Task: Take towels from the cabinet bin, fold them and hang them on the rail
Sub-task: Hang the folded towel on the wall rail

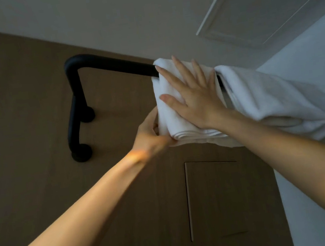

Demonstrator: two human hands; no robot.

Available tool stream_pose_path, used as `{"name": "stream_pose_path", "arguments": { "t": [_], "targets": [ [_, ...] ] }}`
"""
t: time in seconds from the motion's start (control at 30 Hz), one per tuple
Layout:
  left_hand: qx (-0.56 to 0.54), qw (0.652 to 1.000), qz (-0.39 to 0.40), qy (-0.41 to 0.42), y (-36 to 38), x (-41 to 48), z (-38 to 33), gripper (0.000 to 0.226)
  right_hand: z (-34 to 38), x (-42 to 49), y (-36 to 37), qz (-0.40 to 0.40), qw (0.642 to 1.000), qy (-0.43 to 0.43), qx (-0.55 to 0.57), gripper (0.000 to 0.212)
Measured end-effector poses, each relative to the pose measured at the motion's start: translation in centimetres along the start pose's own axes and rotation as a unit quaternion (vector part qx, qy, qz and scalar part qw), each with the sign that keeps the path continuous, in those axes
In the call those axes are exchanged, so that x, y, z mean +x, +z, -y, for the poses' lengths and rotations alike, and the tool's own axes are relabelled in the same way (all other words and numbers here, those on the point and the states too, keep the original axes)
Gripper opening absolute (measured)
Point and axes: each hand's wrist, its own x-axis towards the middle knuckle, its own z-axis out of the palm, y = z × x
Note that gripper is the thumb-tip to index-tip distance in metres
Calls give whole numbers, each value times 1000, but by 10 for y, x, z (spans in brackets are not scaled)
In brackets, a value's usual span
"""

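A black rail (115, 66) juts from the wooden wall panel above me. A small folded white towel (173, 121) hangs over the rail. My right hand (194, 99) lies flat on the towel's front face with fingers spread. My left hand (150, 135) pinches the towel's lower left edge, fingers curled round the folded layers. A second, larger white towel (269, 98) hangs on the rail just to the right, touching or nearly touching the first.
The rail's two black wall mounts (82, 153) sit at the left on the wooden panel (30, 121). A rectangular inset panel (215, 197) lies below the towels. A white ceiling hatch (265, 2) is at the upper right.
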Motion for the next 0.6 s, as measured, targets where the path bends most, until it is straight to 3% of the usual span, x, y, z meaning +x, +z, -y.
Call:
{"name": "stream_pose_path", "arguments": {
  "t": [0.23, 0.37, 0.6],
  "targets": [
    [-135, 983, 103, -73, -8, -9, -19, 48, 4, -9, 9, -14, 999, 29, 9, 54],
    [-88, 993, 18, -74, 7, -6, -16, 61, -2, -11, -4, -21, 997, 49, -53, 48],
    [-94, 991, -17, -95, 32, -5, -20, 63, -18, -18, -14, 17, 993, 65, -93, 52]
  ]
}}
